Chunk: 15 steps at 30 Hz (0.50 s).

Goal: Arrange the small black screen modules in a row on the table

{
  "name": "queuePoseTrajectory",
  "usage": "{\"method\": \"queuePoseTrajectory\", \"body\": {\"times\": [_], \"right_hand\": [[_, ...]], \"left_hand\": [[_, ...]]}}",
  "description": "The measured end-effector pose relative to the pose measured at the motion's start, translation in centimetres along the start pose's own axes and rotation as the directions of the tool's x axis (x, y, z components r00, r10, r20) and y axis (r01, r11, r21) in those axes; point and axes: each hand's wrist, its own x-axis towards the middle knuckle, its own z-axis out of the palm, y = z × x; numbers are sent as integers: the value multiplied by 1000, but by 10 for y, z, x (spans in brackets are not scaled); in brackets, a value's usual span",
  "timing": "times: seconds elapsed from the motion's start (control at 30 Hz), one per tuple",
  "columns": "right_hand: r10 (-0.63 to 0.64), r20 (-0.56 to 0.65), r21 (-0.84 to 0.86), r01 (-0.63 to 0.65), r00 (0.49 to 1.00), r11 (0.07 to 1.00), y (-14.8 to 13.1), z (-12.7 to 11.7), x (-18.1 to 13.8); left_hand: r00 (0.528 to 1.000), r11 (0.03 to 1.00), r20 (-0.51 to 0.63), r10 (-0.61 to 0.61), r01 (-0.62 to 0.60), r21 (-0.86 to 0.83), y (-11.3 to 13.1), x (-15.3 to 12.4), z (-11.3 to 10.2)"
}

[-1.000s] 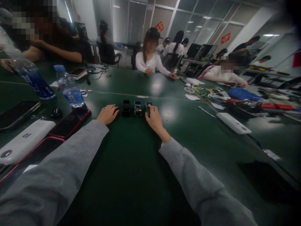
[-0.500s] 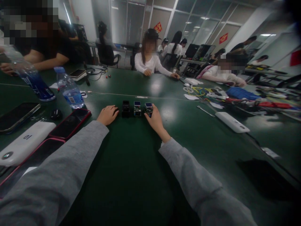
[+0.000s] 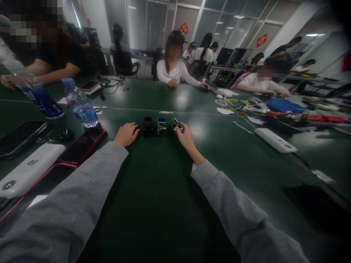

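Three small blocks lie in a row on the green table [image 3: 153, 204] ahead of me. The left one is a black block [image 3: 147, 126], the middle one a block with a blue top [image 3: 161, 126]. My right hand [image 3: 186, 138] pinches the right small blue-topped block [image 3: 176, 125], which sits tilted in my fingers. Curled loosely, my left hand [image 3: 126, 133] rests on the table just left of the black block, with nothing visible in it.
At my left lie a white power bank [image 3: 30, 168], red-cased phones [image 3: 82, 144], a dark phone [image 3: 19, 133] and two water bottles [image 3: 79, 104]. Another white power bank [image 3: 276, 140] and cables [image 3: 274, 109] lie at right. Several people sit around the table.
My right hand has taken the right block and tipped it over to the right. The left hand has stayed put.
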Motion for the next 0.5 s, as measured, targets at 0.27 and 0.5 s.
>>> {"method": "queuePoseTrajectory", "body": {"times": [0.27, 0.5], "right_hand": [[37, -108, -88, -47, 993, 995, 17, 3, 3], [-114, -76, -135, 103, 991, 985, 12, -3, -2]], "left_hand": [[999, 1000, 30, -18, 18, -9, 5, -1, -7], [1000, 1000, 20, -22, 22, -2, 7, -2, -7]]}}
